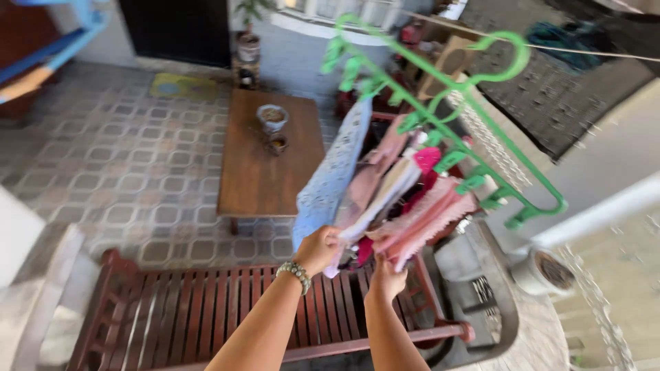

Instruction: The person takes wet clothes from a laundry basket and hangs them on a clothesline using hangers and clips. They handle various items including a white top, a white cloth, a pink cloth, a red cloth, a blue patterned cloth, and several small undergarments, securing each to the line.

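- You are at the taking-down stage, by my judgement: small cloths hang from the green clip hanger at centre right of the frame.
- Your left hand pinches the pale blue cloth; your right hand closes its grip on the pink cloth.
- Next, a downward tug should free each from its clip (hanger is tilted; steady it).
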